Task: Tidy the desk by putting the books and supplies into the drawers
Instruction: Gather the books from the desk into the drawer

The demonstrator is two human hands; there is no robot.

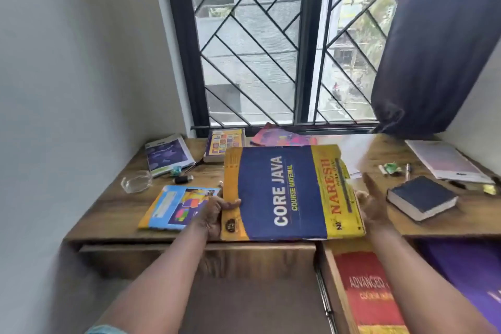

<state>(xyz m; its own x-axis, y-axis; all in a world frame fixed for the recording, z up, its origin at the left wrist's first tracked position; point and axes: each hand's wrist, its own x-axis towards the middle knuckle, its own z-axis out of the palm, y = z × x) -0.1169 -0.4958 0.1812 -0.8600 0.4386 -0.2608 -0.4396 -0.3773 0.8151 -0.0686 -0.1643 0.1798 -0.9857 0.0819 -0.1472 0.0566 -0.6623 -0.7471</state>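
Observation:
I hold a large blue and yellow "Core Java" book [287,192] flat above the front edge of the wooden desk [113,206]. My left hand [217,211] grips its left edge, thumb on the cover. My right hand [372,206] supports its right edge, blurred, fingers partly under the book. Below on the right, an open drawer [329,274] holds a red "Advanced" book [366,293] and a purple book [466,274]. The left drawer [189,252] is shut.
On the desk lie a light-blue book [176,206], a purple-covered booklet [168,154], a yellow book [225,144], a pink book [279,137], a dark thick book [421,196], a white notebook [444,163], a clear dish [137,180] and small supplies. A window and a dark curtain [433,49] stand behind.

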